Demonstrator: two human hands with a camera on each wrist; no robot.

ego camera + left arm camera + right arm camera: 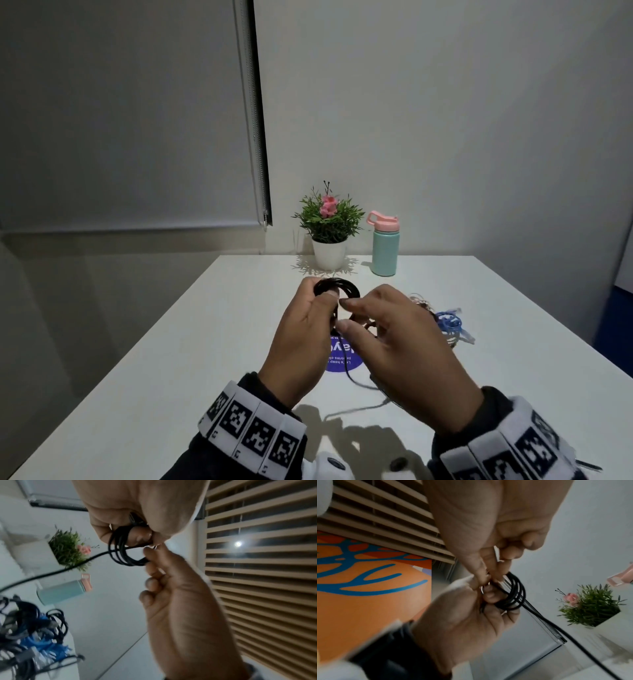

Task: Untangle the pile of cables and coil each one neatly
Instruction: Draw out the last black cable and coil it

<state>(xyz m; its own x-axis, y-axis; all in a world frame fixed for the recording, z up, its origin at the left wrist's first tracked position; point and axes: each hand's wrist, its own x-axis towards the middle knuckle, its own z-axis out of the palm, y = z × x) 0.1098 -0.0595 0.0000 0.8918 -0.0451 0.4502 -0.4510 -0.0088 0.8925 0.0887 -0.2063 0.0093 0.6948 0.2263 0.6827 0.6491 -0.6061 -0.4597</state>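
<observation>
A black cable wound into a small coil (337,287) is held above the white table (171,359). My left hand (325,303) grips one side of the coil (123,551), thumb over the loops. My right hand (344,313) pinches the coil's other side between thumb and forefinger (489,577). The coil's loose tail (352,380) hangs down to the table and trails toward me. A thin pale strip (496,553) shows between my right fingers; what it is cannot be told. A tangled pile of cables (445,322), one of them blue, lies on the table right of my hands.
At the table's far edge stand a potted plant (329,226) and a mint bottle with a pink lid (384,248). A round blue sticker (342,358) lies under my hands. The table's left edge (113,363) drops off beside a window blind.
</observation>
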